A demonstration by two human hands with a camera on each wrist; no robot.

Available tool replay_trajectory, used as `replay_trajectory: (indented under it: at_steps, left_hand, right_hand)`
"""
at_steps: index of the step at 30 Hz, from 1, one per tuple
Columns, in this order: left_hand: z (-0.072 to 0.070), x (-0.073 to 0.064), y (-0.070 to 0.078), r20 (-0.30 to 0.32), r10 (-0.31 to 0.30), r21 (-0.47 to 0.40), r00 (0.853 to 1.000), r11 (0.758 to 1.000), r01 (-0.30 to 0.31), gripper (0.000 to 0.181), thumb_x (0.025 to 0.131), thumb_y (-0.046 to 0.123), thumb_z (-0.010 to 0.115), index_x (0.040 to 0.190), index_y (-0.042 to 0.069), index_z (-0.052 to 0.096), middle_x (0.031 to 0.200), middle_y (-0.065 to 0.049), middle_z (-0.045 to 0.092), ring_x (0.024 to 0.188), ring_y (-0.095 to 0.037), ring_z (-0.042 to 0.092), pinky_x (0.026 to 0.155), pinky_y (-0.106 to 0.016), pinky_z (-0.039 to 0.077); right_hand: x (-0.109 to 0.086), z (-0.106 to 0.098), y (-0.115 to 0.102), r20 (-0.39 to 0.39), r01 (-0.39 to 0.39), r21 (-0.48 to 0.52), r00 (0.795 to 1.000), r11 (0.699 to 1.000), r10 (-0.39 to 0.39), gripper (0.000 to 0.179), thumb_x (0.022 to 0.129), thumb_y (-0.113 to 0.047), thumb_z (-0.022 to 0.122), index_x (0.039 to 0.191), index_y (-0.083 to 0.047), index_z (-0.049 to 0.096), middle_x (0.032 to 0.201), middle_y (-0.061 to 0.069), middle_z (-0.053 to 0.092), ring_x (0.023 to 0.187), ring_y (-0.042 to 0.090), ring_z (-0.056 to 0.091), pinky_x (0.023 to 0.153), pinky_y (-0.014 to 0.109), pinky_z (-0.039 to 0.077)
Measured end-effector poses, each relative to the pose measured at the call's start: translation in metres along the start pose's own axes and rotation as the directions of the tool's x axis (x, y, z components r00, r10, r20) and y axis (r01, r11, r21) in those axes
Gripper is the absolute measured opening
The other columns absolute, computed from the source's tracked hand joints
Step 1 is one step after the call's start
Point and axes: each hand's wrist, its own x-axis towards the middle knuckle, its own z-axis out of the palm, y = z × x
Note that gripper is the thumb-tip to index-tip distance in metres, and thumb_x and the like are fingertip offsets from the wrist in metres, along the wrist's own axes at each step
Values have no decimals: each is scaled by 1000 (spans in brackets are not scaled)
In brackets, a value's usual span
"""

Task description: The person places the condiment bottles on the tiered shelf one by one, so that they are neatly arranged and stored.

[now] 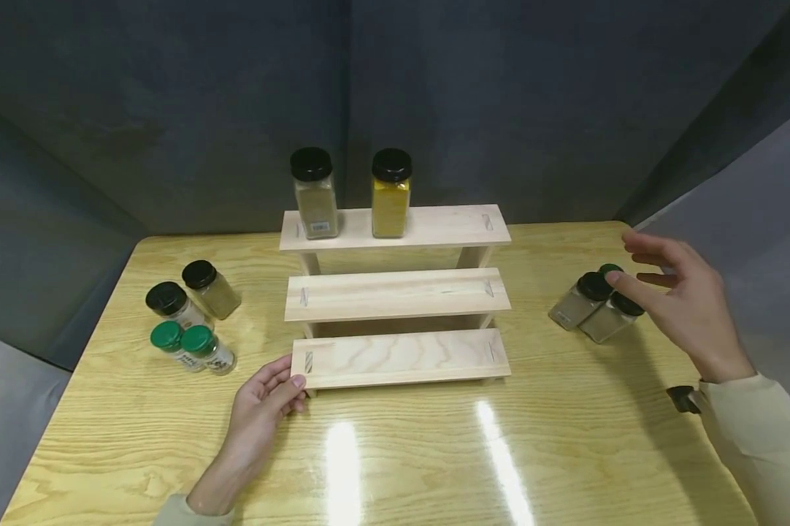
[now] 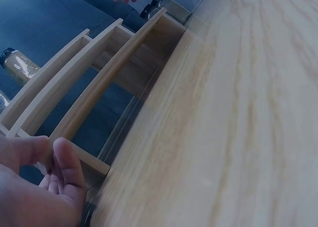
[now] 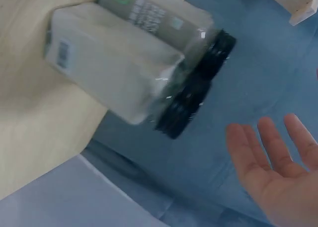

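Note:
A three-tier wooden rack [image 1: 395, 294] stands on the table. My left hand [image 1: 260, 402] pinches the left end of its lowest step between thumb and fingers; the left wrist view shows this grip [image 2: 54, 162] from the side. On the top step stand a jar of grey-beige powder [image 1: 317, 204] and a jar of yellow powder [image 1: 390, 208], both black-capped. At the right, my right hand [image 1: 687, 303] hovers with fingers spread over two black-lidded square jars [image 1: 572, 307] and a green cap [image 1: 610, 269] behind them. In the right wrist view its fingers are apart from the jars [image 3: 114, 63].
On the left of the table stand two black-lidded jars [image 1: 216, 296] and two smaller green-capped bottles [image 1: 219, 358]. Dark curtains [image 1: 171, 109] hang behind the table's back edge. A small black object [image 1: 683, 399] shows at the right sleeve.

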Motion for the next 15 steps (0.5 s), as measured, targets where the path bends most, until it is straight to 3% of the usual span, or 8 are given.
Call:
replay_trajectory:
  at_steps: [9,15]
  left_hand:
    - [0,0,-1,3,12,-4,1000,1000,-12,46,106,-7,60,150,-14,47,116,-12,64,90,-15,63,74,-22,58]
    - [-1,0,-1,-1,2,-7,1000,1000,-2,47,106,-7,61,150,-13,48,118,-12,63,90,-15,63,74,-22,58]
  right_hand:
    - [-10,-1,17,14,-55,-27,998,998,56,64,103,-25,80,161,-17,55,153,-4,54,122,-3,50,87,3,43]
    - [-17,1,27,10,-43,-31,999,999,44,64,104,-23,79,162,-14,53,150,-5,53,121,-4,49,86,2,42]
